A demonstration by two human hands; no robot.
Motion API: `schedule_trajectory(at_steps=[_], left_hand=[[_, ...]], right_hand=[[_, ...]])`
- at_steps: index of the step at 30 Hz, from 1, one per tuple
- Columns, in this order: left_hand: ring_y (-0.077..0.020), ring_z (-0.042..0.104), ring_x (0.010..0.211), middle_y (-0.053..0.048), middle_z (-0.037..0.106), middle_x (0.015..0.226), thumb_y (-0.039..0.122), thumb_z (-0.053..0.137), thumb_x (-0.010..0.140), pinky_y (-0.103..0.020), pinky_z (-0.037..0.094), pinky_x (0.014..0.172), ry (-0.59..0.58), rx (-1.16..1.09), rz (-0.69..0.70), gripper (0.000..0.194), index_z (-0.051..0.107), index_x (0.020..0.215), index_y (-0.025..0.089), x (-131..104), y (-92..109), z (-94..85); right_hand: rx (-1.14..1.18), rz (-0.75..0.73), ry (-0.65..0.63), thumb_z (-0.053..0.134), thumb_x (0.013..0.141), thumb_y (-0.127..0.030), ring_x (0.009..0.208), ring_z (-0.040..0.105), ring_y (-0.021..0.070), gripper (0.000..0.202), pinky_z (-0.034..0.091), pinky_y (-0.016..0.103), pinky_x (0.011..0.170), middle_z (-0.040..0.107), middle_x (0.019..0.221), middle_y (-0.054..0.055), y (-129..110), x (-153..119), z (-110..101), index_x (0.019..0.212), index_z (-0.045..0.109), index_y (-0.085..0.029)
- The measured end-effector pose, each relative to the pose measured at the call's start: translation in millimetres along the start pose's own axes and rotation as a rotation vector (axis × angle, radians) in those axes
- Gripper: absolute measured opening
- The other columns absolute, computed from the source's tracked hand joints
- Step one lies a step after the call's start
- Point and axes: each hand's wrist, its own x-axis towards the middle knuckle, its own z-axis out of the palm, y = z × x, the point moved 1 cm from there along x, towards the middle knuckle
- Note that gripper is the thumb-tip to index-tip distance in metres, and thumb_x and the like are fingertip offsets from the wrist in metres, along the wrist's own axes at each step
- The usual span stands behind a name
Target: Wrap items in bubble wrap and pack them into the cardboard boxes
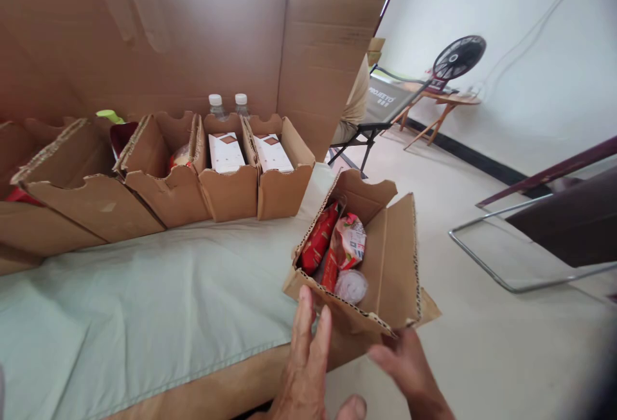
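Note:
A cardboard box [402, 259] with its top uncovered stands at a slant at the right front of the cloth-covered table. Inside it lie red packets [321, 237], a white-and-pink packet [350, 240] and a roll of clear plastic [351, 286]. My left hand [306, 362] is open, its fingers stretched up against the box's front wall, the thumb apart. At the box's near right corner, my right hand [409, 365] is closed around the cardboard edge; some fingertips are hidden there.
Several cardboard bins [229, 195] stand in a row, holding white cartons [226, 152], bottles [216, 106] and packets. Behind them rises a cardboard screen [193, 41]. At right are a folding chair [385, 102] with a seated person, a fan [457, 57] and a metal frame [482, 266].

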Motion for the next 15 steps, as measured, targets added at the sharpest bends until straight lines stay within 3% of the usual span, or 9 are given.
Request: schedule_trajectory(at_steps=[3,7,11,15], left_hand=[[-0.0396,0.018,0.160,-0.020,0.005,0.175,0.045,0.061,0.094,-0.054,0.042,0.119,-0.020,-0.030,0.003,0.092,0.010,0.167,0.020,4,-6,0.2],[-0.0356,0.031,0.157,-0.019,0.020,0.173,0.031,0.052,0.098,-0.054,0.046,0.117,-0.006,-0.010,0.004,0.071,0.026,0.164,0.023,3,-29,-18.3],[-0.0318,0.043,0.150,-0.017,0.037,0.166,0.013,0.048,0.096,-0.053,0.050,0.114,0.075,0.090,-0.028,0.056,0.048,0.151,0.026,-12,-62,-38.9],[-0.0293,0.047,0.148,-0.016,0.045,0.160,0.003,0.048,0.092,-0.050,0.052,0.113,0.149,0.149,0.014,0.051,0.058,0.138,0.025,-24,-82,-41.2]], right_hand=[[-0.155,0.072,0.007,0.080,0.071,-0.062,0.105,0.072,0.0421,0.042,0.056,0.060,0.099,0.078,0.091,0.013,15,-5,10,0.094,0.075,-0.026],[-0.087,0.023,0.247,0.078,0.078,-0.049,0.104,0.072,0.0342,0.040,0.057,0.053,0.098,0.076,0.108,0.013,20,45,2,0.106,0.065,-0.024],[-0.017,-0.021,0.073,0.074,0.078,-0.036,0.107,0.070,0.0295,0.042,0.055,0.050,0.099,0.073,0.117,0.013,13,118,-13,0.115,0.059,-0.023],[0.018,-0.068,-0.093,0.075,0.070,-0.031,0.121,0.064,0.0281,0.058,0.050,0.049,0.105,0.066,0.134,0.013,3,185,-11,0.125,0.056,-0.022]])
